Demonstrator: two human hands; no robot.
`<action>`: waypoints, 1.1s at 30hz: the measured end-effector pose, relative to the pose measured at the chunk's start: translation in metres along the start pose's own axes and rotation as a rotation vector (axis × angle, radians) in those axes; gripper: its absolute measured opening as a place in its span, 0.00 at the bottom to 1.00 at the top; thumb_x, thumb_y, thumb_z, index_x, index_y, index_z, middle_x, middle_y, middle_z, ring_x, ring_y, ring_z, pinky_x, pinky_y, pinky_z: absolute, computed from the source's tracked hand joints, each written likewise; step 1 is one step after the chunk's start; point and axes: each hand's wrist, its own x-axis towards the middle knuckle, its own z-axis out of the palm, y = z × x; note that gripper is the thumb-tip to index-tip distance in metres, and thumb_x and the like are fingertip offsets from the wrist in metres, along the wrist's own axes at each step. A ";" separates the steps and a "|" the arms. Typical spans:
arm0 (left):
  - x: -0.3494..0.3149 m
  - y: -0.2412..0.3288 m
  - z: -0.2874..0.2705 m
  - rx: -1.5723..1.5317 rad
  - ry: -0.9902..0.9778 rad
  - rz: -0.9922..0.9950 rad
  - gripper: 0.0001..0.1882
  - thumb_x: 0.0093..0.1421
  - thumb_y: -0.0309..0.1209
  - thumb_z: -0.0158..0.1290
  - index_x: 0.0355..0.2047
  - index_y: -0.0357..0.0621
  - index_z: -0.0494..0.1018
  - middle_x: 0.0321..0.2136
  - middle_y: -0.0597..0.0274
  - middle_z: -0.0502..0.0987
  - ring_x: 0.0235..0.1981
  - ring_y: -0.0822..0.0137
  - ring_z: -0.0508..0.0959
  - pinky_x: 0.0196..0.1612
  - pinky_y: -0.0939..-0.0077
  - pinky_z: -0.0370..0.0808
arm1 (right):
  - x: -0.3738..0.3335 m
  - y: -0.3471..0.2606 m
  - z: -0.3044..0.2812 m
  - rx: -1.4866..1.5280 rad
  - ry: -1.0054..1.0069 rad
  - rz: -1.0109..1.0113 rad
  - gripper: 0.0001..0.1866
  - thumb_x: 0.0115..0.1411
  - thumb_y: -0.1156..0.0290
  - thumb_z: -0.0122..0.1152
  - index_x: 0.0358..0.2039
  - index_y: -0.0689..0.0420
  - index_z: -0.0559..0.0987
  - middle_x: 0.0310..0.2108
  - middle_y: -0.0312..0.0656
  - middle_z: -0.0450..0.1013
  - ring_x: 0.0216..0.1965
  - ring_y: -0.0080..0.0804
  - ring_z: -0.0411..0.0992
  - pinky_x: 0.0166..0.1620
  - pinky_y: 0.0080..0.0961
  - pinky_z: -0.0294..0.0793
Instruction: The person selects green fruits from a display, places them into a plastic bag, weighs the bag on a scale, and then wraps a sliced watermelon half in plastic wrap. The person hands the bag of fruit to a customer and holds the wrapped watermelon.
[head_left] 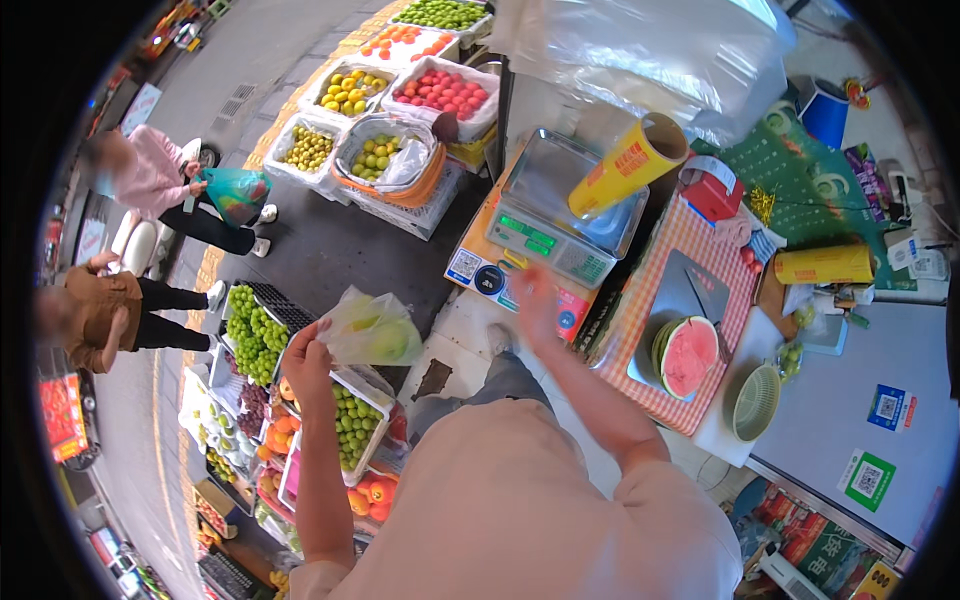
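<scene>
My left hand (305,362) is closed on the gathered top of a thin clear plastic bag (368,332). Pale green fruit shows at the bottom of the bag; its exact kind is unclear. My right hand (533,300) is raised by the front of a digital scale (545,243) with a lit green display. Motion blurs its fingers. A yellow cardboard-cored roll (625,168), perhaps of plastic film, lies across the scale's metal pan. Below the scale, a wooden board (462,250) carries printed code cards.
Crates of green grapes (262,335) and other fruit stand at left. A checkered counter (640,345) at right holds a cut watermelon (690,358), a long knife (700,297) and a green basket (757,402). Two people stand at left, one holding a green bag (236,193).
</scene>
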 end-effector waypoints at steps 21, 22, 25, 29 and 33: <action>0.040 0.129 0.307 0.006 -0.801 0.176 0.15 0.51 0.25 0.44 0.38 0.32 0.74 0.13 0.71 0.64 0.13 0.81 0.60 0.17 0.86 0.54 | 0.110 -0.151 -0.307 -0.766 1.039 -0.571 0.24 0.38 0.53 0.69 0.22 0.64 0.77 0.43 0.58 0.68 0.45 0.48 0.68 0.46 0.35 0.68; 0.043 0.133 0.320 0.019 -0.819 0.183 0.15 0.51 0.25 0.45 0.38 0.32 0.74 0.13 0.71 0.64 0.14 0.81 0.60 0.18 0.86 0.55 | 0.116 -0.147 -0.322 -0.789 1.056 -0.548 0.24 0.38 0.52 0.68 0.23 0.64 0.77 0.42 0.57 0.68 0.44 0.48 0.69 0.45 0.34 0.69; 0.046 0.136 0.362 0.063 -0.897 0.140 0.17 0.52 0.25 0.43 0.40 0.31 0.72 0.13 0.72 0.62 0.14 0.81 0.59 0.20 0.86 0.57 | 0.129 -0.119 -0.371 -0.873 1.055 -0.452 0.25 0.38 0.51 0.68 0.27 0.61 0.78 0.44 0.53 0.68 0.42 0.45 0.70 0.43 0.35 0.71; 0.054 0.134 0.409 0.114 -0.887 0.147 0.17 0.53 0.25 0.42 0.42 0.30 0.71 0.12 0.73 0.60 0.15 0.79 0.60 0.22 0.85 0.59 | 0.143 -0.085 -0.403 -0.922 0.945 -0.386 0.26 0.38 0.49 0.67 0.28 0.59 0.78 0.45 0.52 0.68 0.42 0.45 0.71 0.42 0.35 0.72; 0.071 0.118 0.443 0.089 -0.886 0.096 0.14 0.52 0.25 0.45 0.37 0.32 0.74 0.13 0.69 0.64 0.16 0.77 0.63 0.23 0.83 0.62 | 0.143 -0.076 -0.413 -0.884 0.889 -0.344 0.27 0.39 0.49 0.67 0.31 0.60 0.78 0.46 0.52 0.66 0.43 0.44 0.70 0.43 0.35 0.71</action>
